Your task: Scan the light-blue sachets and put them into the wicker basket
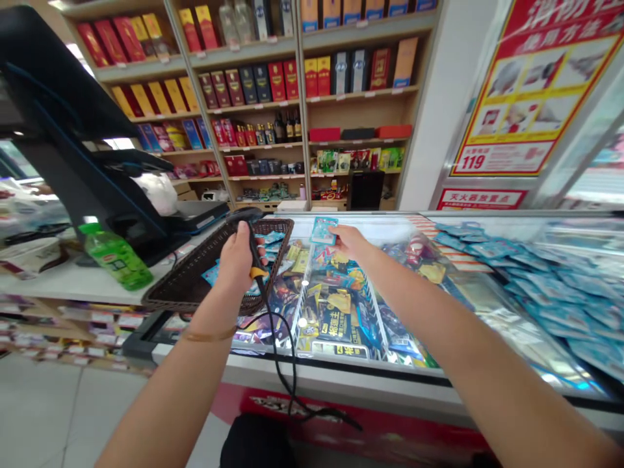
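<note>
My left hand (237, 257) is wrapped round the handle of a black barcode scanner (253, 250), whose cable (273, 344) hangs down in front of the freezer. Pinched in my right hand (351, 240) is a small light-blue packet (324, 231), held above the freezer's glass top. Beneath and behind the scanner lies a dark brown wicker basket (178, 283) with several blue packets (210, 274) in it. A heap of similar blue packets (541, 266) spreads over the glass to the right of my right arm.
A chest freezer (341, 312) full of wrapped ice creams stands before me. On the counter at left are a green drink bottle (117, 255) and a black till screen (63, 71). Shelves (258, 49) of boxed bottles line the back wall, beside a red poster (526, 91).
</note>
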Demonstrator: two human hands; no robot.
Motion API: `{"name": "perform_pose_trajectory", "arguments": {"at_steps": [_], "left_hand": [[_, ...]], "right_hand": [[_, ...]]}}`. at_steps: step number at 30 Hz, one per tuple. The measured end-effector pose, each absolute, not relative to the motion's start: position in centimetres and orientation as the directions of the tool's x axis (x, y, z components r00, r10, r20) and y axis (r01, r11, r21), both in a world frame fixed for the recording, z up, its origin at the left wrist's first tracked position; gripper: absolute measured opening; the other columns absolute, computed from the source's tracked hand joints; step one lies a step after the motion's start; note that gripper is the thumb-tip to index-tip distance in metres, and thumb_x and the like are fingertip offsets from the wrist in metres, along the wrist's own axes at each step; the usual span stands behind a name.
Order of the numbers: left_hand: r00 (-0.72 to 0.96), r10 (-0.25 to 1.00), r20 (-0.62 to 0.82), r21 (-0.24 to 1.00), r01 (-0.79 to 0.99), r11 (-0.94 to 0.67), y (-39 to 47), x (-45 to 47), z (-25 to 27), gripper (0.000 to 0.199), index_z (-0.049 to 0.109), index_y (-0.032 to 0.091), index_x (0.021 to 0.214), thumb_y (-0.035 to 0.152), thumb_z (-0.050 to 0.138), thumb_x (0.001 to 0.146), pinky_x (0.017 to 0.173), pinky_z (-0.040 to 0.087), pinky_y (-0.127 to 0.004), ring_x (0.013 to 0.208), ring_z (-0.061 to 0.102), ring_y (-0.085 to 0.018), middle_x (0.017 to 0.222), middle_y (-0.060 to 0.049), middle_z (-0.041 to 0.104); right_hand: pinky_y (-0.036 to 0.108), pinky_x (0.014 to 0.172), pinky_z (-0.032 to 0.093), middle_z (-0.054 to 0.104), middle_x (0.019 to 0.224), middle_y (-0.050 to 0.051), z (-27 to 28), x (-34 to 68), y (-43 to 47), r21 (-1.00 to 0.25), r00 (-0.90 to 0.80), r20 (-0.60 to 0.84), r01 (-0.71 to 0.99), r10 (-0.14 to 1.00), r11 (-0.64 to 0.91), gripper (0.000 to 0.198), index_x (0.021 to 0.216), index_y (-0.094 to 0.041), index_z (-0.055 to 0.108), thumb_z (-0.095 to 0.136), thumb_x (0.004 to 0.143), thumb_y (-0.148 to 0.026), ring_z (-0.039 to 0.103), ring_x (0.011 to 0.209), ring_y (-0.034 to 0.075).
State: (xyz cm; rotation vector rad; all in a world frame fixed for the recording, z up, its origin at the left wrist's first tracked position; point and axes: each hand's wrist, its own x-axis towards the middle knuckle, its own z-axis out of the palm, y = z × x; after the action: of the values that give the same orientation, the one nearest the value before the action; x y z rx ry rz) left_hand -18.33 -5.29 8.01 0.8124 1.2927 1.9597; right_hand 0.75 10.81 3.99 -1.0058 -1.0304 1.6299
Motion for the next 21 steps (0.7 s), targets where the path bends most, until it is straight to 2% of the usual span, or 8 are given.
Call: {"name": "perform_pose_trajectory", "arguments": {"at_steps": [3,7,11,15,21], "left_hand": [[-0.668,0.733,0.124,0.929,-0.181,-0.322,-6.4,-21.4,7.0,0.036,0.055,0.018,0.091,0.053,0.058,0.099,0.04,0.04,-0.017,0.045,0.05,-0.008,0.066,0.003,0.058],[-0.698,0.706,0.118,0.926,-0.18,-0.333,-7.1,-23.4,6.3,0.035,0.054,0.019,0.089,0.051,0.056,0.101,0.041,0.041,-0.018,0.045,0.05,-0.008,0.068,0.003,0.06],[-0.693,0.715,0.092,0.929,-0.199,-0.313,-7.2,-23.1,6.4,0.033,0.054,0.019,0.091,0.05,0.054,0.102,0.04,0.041,-0.018,0.044,0.05,-0.008,0.067,0.003,0.058],[-0.673,0.735,0.076,0.931,-0.216,-0.294,-6.8,-21.6,6.6,0.033,0.054,0.018,0.091,0.048,0.051,0.104,0.04,0.04,-0.018,0.044,0.049,-0.008,0.065,0.004,0.057],[-0.604,0.795,0.058,0.923,-0.271,-0.274,-5.1,-16.8,6.4,0.035,0.055,0.018,0.09,0.051,0.053,0.102,0.042,0.041,-0.018,0.044,0.048,-0.008,0.064,0.004,0.058]], "right_hand": [[0.031,0.079,0.064,0.067,0.06,-0.003,4.7,-4.6,9.5,-0.957,-0.367,-0.137,-0.192,0.92,-0.219,0.02,0.079,-0.019,0.061,0.08,0.088,-0.02,0.071,0.063,0.014],[0.034,0.088,0.062,0.069,0.063,-0.001,4.5,-9.4,8.0,-0.967,-0.491,-0.118,-0.142,0.863,-0.213,0.017,0.08,-0.019,0.062,0.071,0.093,-0.014,0.071,0.066,0.013],[0.036,0.1,0.057,0.072,0.074,0.002,3.7,-10.8,7.7,-0.962,-0.457,-0.131,-0.157,0.88,-0.225,0.015,0.083,-0.02,0.062,0.067,0.094,-0.011,0.073,0.078,0.014],[0.037,0.102,0.057,0.073,0.085,0.005,2.9,-8.7,8.3,-0.963,-0.425,-0.117,-0.174,0.898,-0.208,0.013,0.084,-0.02,0.064,0.07,0.089,-0.01,0.073,0.085,0.016],[0.037,0.103,0.057,0.071,0.084,0.006,2.2,-2.4,9.3,-0.957,-0.34,-0.126,-0.205,0.932,-0.204,0.013,0.084,-0.019,0.064,0.065,0.093,-0.009,0.072,0.084,0.015]]}}
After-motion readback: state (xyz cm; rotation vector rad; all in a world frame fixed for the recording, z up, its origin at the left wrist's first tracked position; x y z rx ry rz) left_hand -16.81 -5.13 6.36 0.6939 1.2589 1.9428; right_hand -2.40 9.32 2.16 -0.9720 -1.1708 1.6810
